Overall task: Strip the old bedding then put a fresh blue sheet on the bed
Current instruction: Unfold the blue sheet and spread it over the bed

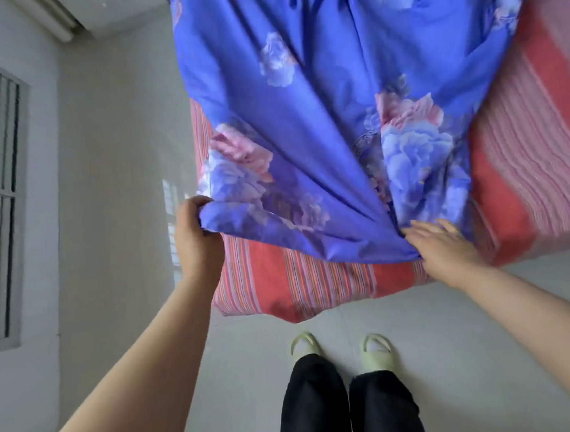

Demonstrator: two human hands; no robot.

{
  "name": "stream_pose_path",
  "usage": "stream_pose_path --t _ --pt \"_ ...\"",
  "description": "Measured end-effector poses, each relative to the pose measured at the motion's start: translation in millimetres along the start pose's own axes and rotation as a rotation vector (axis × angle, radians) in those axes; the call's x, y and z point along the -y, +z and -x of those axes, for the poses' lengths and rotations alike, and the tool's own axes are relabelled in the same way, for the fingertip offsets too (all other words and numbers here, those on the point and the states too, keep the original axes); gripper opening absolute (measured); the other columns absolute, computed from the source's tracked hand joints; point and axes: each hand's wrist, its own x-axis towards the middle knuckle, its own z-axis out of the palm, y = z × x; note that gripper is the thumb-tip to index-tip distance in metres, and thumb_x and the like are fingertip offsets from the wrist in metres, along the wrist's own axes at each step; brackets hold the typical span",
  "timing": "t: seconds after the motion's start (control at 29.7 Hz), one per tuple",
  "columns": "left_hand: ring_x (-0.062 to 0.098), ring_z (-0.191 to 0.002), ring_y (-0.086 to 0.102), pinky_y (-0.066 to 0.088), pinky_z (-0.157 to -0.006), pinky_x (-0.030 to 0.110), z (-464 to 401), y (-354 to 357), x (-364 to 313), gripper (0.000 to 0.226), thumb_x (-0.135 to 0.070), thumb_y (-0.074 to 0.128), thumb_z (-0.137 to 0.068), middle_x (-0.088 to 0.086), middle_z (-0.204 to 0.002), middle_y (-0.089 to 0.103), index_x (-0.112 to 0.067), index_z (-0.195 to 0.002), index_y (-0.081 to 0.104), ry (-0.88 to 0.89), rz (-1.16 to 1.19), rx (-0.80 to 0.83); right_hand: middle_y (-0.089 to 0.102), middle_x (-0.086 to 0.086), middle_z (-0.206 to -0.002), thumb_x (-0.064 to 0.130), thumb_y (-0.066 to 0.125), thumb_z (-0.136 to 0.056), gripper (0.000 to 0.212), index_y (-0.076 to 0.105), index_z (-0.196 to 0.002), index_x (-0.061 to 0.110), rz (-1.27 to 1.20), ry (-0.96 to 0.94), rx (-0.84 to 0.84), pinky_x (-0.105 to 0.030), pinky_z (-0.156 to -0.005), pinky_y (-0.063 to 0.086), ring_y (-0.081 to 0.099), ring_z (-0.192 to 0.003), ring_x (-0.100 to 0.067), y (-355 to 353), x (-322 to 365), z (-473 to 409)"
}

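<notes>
The bed (526, 172), covered in red stripes, carries the blue sheet (319, 95) bunched along its middle, both sides bare. The left hand (195, 237) grips one hem corner; the right hand (442, 243) lies flat with straight fingers on the gathered hem. A one-sided pull would likely drag the sheet crooked.

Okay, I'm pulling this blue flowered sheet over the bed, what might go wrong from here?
The blue sheet is bunched toward the middle, leaving the red striped mattress bare on the right, so it may end up crooked. Only the left hand grips an edge; the right hand lies flat on the sheet, so that side could slip back when you pull.
</notes>
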Motion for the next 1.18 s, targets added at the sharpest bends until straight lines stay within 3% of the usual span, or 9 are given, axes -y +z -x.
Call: stream_pose_path --t 0.13,0.24,0.44,0.61,0.71,0.84,0.98,1.08,1.18 --pt "0.032 -0.081 0.063 0.052 -0.062 0.036 24 -10 27 0.034 -0.020 0.056 -0.068 0.003 -0.089 0.067 -0.023 -0.100 0.066 0.476 -0.732 0.300 0.064 -0.016 -0.120 -0.007 0.055 -0.078 0.050 0.058 -0.124 0.012 -0.400 0.024 -0.194 -0.042 -0.089 0.046 0.061 -0.107 -0.038 -9 24 1" --pt "0.029 -0.095 0.065 0.052 -0.070 0.036 31 -28 39 0.023 -0.037 0.054 -0.082 -0.002 -0.097 0.067 -0.031 -0.098 0.070 0.323 -1.183 0.500 0.062 -0.009 -0.124 0.007 0.055 -0.085 0.047 0.054 -0.129 0.022 -0.363 -0.006 -0.170 -0.040 -0.083 0.046 0.061 -0.107 -0.035 -25 30 2" --pt "0.023 -0.114 0.053 0.046 -0.081 0.031 44 -76 77 0.029 -0.018 0.051 -0.090 -0.001 -0.113 0.062 -0.025 -0.113 0.068 0.009 -1.565 0.389 0.060 0.001 -0.119 0.023 0.051 -0.088 0.037 0.055 -0.124 0.028 0.012 -0.289 0.041 -0.036 -0.084 0.046 0.055 -0.114 -0.024 -10 34 5" --pt "0.021 -0.124 0.041 0.040 -0.091 0.032 48 -80 108 0.034 -0.022 0.047 -0.093 -0.003 -0.124 0.057 -0.024 -0.124 0.059 -0.101 -1.624 0.434 0.062 -0.006 -0.090 0.021 0.027 -0.073 0.055 0.068 -0.109 0.021 0.013 -0.424 0.051 -0.047 -0.066 0.053 0.062 -0.087 -0.032 25 55 9" --pt "0.020 -0.127 0.038 0.034 -0.101 0.031 55 -78 130 0.038 -0.026 0.045 -0.093 -0.005 -0.132 0.053 -0.026 -0.130 0.054 -0.132 -1.662 0.493 0.061 -0.004 -0.082 0.023 0.029 -0.069 0.054 0.071 -0.103 0.022 0.034 -0.471 0.045 -0.043 -0.057 0.054 0.062 -0.076 -0.030 46 68 11" --pt "0.019 -0.132 0.032 0.025 -0.105 0.030 76 -75 161 0.045 -0.030 0.040 -0.091 -0.007 -0.141 0.046 -0.030 -0.135 0.049 -0.238 -1.725 0.669 0.060 -0.004 -0.111 0.014 0.048 -0.087 0.043 0.058 -0.127 0.026 0.025 -0.476 0.095 -0.040 -0.085 0.043 0.055 -0.105 -0.030 62 88 19" --pt "0.024 -0.134 0.032 0.016 -0.114 0.046 104 -57 186 0.051 -0.033 0.039 -0.091 0.002 -0.144 0.042 -0.024 -0.141 0.040 -0.346 -1.619 0.755 0.057 -0.002 -0.116 0.014 0.048 -0.089 0.043 0.056 -0.129 0.027 0.007 -0.407 0.081 -0.038 -0.089 0.039 0.051 -0.111 -0.028 75 95 17" --pt "0.028 -0.138 0.029 0.020 -0.112 0.048 119 -27 190 0.086 -0.057 0.057 -0.083 0.008 -0.153 0.025 -0.018 -0.149 0.019 -0.146 -1.263 0.628 0.058 -0.003 -0.113 0.015 0.048 -0.086 0.038 0.058 -0.122 0.023 0.027 -0.387 0.115 -0.036 -0.086 0.039 0.052 -0.111 -0.026 82 101 18" --pt "0.032 -0.127 0.043 0.034 -0.103 0.045 135 13 179 0.099 -0.062 0.074 -0.063 0.012 -0.142 0.041 -0.011 -0.139 0.038 0.140 -0.928 0.527 0.066 -0.005 -0.091 0.019 0.046 -0.077 0.031 0.066 -0.100 0.016 -0.045 -0.345 0.013 -0.036 -0.070 0.045 0.063 -0.090 -0.028 85 109 21"
